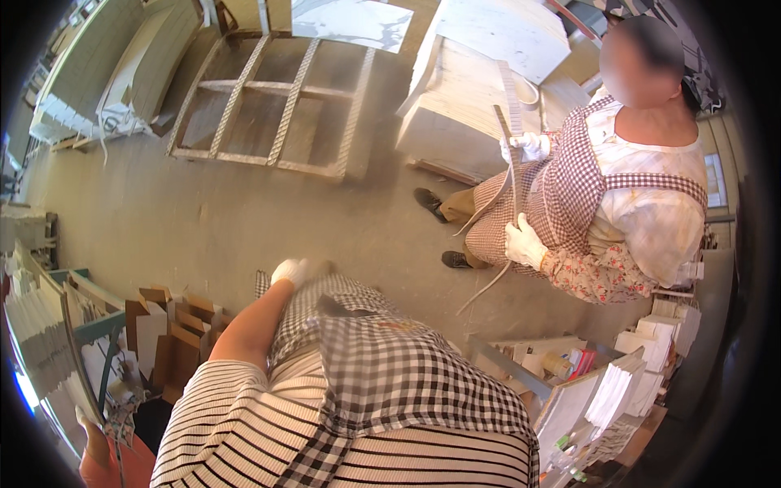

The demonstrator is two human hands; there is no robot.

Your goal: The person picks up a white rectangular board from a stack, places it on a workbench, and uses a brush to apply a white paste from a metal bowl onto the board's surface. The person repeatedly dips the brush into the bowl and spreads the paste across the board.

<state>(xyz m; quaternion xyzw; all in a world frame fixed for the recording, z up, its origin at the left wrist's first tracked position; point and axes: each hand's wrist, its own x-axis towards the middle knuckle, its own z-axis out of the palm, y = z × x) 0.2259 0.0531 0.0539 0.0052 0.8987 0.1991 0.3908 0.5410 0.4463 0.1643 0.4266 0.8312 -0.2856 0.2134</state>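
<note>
My left hand (290, 272), in a white glove, hangs low beside the black-and-white checked apron (399, 366) that I wear. Motion smears its fingers, so whether it is closed or holds anything does not show. The apron's blurred edge is the nearest thing to it. My right hand is out of the picture. At the right stands a co-worker (586, 171) in a brown checked apron and white gloves. Both gloved hands of this person grip long pale strips (517, 187), which dangle toward the floor.
A wooden slatted frame, like a pallet (281, 88), lies on the floor (163, 211) ahead. Large pale stacks (455, 130) stand beyond the co-worker's feet. Brown cardboard boxes (175, 350) are at my left. A bench with paper stacks (610, 394) is at lower right.
</note>
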